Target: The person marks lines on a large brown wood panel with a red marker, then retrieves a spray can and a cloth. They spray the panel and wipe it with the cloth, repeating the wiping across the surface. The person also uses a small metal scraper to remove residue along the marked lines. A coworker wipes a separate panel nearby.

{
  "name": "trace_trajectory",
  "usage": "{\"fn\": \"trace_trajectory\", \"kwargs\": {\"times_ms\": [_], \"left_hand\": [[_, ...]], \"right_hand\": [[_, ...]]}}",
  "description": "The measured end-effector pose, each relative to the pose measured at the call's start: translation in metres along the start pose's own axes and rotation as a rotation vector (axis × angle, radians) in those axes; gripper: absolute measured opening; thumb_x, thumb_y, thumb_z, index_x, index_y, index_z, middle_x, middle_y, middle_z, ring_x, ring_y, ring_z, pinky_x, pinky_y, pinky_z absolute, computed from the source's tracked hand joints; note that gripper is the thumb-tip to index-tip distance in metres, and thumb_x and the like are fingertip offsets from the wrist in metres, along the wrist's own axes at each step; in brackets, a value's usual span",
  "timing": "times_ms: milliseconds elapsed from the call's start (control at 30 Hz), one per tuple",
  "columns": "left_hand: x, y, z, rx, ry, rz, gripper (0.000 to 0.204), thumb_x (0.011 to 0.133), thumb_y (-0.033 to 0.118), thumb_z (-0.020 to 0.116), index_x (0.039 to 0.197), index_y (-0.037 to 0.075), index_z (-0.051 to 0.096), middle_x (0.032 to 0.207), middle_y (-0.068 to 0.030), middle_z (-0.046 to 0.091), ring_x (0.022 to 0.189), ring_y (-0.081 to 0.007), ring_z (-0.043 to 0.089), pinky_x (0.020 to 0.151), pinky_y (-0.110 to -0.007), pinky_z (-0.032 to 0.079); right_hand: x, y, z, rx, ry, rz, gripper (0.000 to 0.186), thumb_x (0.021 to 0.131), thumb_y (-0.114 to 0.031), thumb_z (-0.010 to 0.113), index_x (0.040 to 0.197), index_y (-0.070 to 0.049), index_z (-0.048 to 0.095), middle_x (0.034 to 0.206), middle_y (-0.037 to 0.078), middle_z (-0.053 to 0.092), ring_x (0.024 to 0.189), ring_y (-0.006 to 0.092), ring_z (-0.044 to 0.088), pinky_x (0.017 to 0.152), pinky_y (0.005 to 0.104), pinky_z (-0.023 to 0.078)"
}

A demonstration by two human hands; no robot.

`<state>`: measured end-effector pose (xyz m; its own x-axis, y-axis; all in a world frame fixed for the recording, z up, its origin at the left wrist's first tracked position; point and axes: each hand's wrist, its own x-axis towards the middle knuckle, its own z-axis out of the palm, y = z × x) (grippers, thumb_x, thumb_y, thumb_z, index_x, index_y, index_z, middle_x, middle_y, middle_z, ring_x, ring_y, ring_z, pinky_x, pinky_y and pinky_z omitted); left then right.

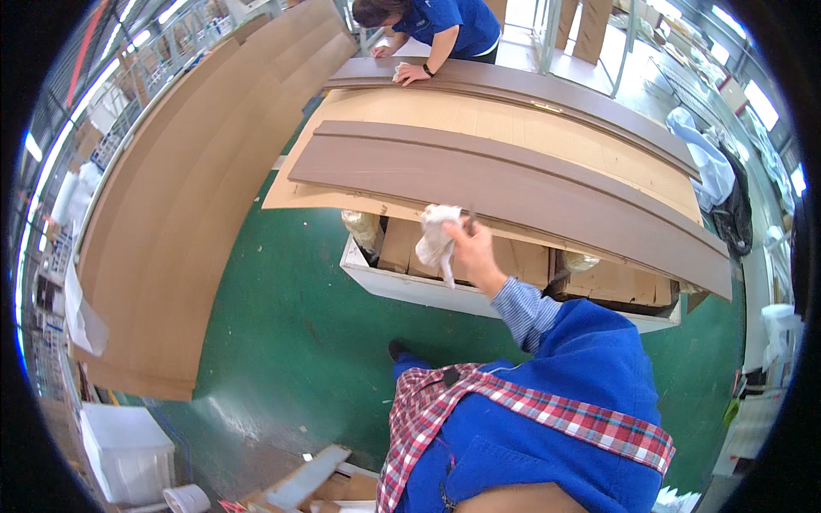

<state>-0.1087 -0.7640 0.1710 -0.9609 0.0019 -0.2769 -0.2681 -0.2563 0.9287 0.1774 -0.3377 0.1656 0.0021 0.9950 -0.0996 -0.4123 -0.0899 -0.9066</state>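
Note:
My right hand is closed on a crumpled white cloth, held over the near edge of a long brown panel. A slim dark object sticks up from the same fingers, too small to identify. Whether the cloth touches the panel, I cannot tell. The panel has a raised strip along its far side and lies on a cardboard sheet. Beyond it, a second brown panel lies lengthwise, with a small yellowish piece on it. My left hand is out of view.
Across the table a co-worker in blue leans on the far panel, a white cloth by one hand. Beneath the cardboard stands a white-sided crate with cardboard inside. Large brown sheets lean at left. A white bin stands lower left.

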Motion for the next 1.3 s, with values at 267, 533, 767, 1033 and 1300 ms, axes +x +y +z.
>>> {"fn": "trace_trajectory", "kwargs": {"times_ms": [267,533,767,1033,1300], "left_hand": [[0.092,0.012,0.182,-0.025,-0.473,-0.292,0.052,0.073,0.023,0.058,0.118,0.004,0.041,0.094,-0.0121,0.054,0.081,-0.0262,0.059,0.060,-0.045,0.053],[0.100,-0.107,0.453,0.418,-1.310,0.065,0.073,0.059,0.000,0.078,0.121,0.001,0.040,0.113,-0.0093,0.051,0.101,-0.0209,0.054,0.086,-0.035,0.046],[-0.004,-0.212,0.634,0.519,-1.487,0.391,0.070,0.056,0.011,0.082,0.112,0.003,0.040,0.106,-0.0103,0.049,0.102,-0.0218,0.050,0.089,-0.036,0.043],[-0.014,-0.251,0.656,0.560,-1.417,0.272,0.075,0.055,0.006,0.076,0.121,0.003,0.039,0.110,-0.0146,0.049,0.106,-0.0261,0.050,0.092,-0.037,0.042],[0.070,-0.281,0.580,0.614,-1.606,0.556,0.032,0.070,0.019,0.060,0.095,0.000,0.055,0.087,-0.0200,0.054,0.083,-0.0341,0.054,0.075,-0.041,0.045]], "right_hand": [[0.109,-0.053,-0.042,-0.294,0.448,-0.313,0.025,0.076,-0.022,0.072,0.089,-0.004,0.059,0.067,-0.008,0.048,0.057,0.0013,0.038,0.048,0.0181,0.030],[0.149,-0.029,-0.098,-0.917,0.884,-0.283,0.051,0.076,-0.026,0.070,0.115,0.000,0.050,0.068,0.004,0.056,0.059,0.0129,0.052,0.058,0.0289,0.044],[0.192,0.055,-0.068,-1.236,0.380,-0.164,0.038,0.079,-0.026,0.062,0.108,-0.005,0.053,0.096,0.017,0.062,0.090,0.0350,0.059,0.077,0.0401,0.046],[0.219,0.084,-0.074,-1.336,0.338,-0.152,0.044,0.077,-0.020,0.063,0.114,0.001,0.052,0.103,0.020,0.058,0.097,0.0320,0.055,0.085,0.0401,0.042],[0.174,0.024,0.007,-1.767,0.340,-0.563,0.068,0.089,-0.053,0.035,0.060,0.002,0.061,0.056,0.025,0.056,0.049,0.0416,0.053,0.047,0.0521,0.042]]}}
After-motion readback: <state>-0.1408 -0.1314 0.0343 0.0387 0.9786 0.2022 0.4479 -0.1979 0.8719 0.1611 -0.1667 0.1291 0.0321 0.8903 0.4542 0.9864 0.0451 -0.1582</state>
